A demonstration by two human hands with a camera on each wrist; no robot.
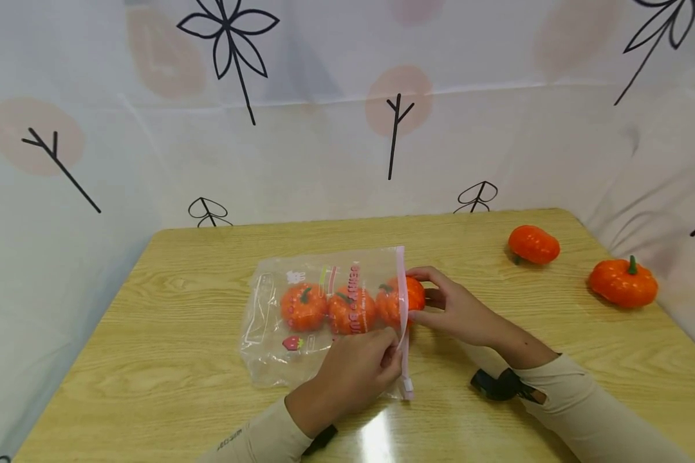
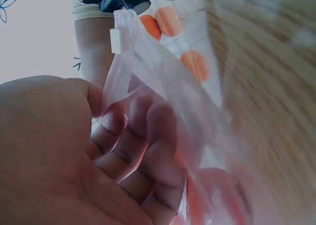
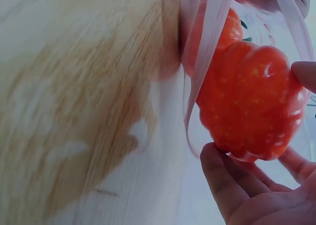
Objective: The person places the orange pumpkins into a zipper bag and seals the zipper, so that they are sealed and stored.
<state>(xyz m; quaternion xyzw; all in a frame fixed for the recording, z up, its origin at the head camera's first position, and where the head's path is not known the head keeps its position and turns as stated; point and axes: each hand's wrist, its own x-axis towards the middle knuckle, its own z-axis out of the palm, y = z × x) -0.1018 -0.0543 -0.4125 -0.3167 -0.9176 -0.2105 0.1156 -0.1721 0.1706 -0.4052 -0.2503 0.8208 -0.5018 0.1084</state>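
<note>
A clear plastic zip bag (image 1: 266,360) with a pink zip strip (image 1: 404,360) lies on the table, its mouth facing right. Two small orange toy pumpkins (image 1: 304,308) are inside it, side by side. My left hand (image 1: 353,370) pinches the near part of the bag's mouth between thumb and curled fingers. In the left wrist view the white zip slider (image 2: 115,41) shows beyond the thumb. With thumb and fingers spread around it, my right hand (image 1: 463,315) grips a third pumpkin (image 3: 249,101), partly through the mouth, its stem end inside the bag.
Two more orange pumpkins stand at the right of the wooden table (image 1: 168,308): one tipped over (image 1: 534,244) farther back, one upright (image 1: 623,283) near the right edge. A white patterned cloth (image 1: 324,161) hangs behind the table.
</note>
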